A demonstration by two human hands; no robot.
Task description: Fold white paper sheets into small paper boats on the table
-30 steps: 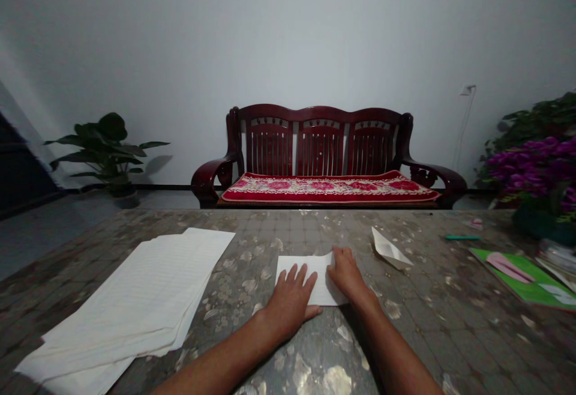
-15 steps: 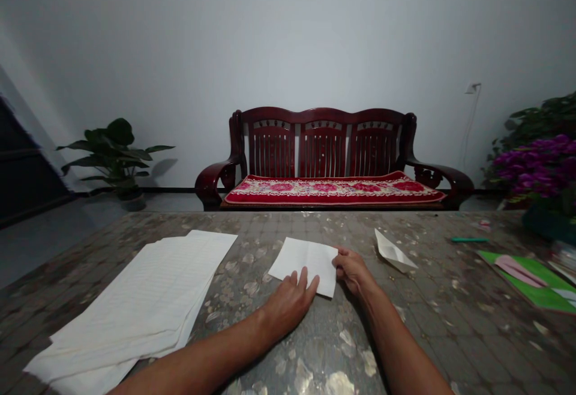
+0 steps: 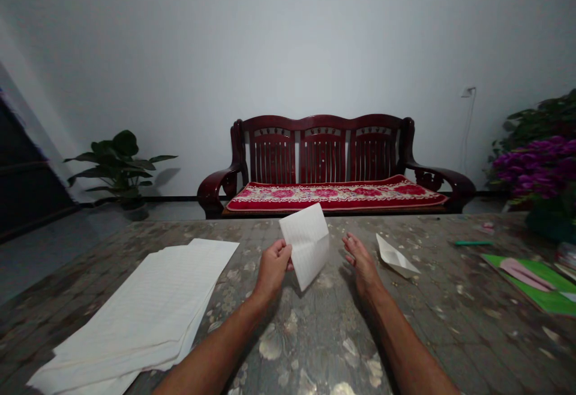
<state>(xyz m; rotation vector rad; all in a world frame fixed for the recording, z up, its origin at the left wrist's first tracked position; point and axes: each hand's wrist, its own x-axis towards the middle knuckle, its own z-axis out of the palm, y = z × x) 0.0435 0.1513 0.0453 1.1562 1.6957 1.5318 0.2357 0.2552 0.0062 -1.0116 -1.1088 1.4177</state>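
My left hand pinches the lower left edge of a folded sheet of white lined paper, holding it up above the table. My right hand is open, fingers spread, and holds nothing. It hovers a short way right of the sheet, and nearest to it lies a folded white paper boat on its side. To the left of my left hand, a loose stack of lined white paper lies on the marbled table top.
A green folder with pink paper and a green pen lie at the table's right. Purple flowers stand beyond that corner. A dark red wooden sofa and a potted plant stand past the far edge.
The folded sheet has risen off the table into my left hand and now stands tilted. My right hand has let go of it and opened. The view has tilted slightly upward.
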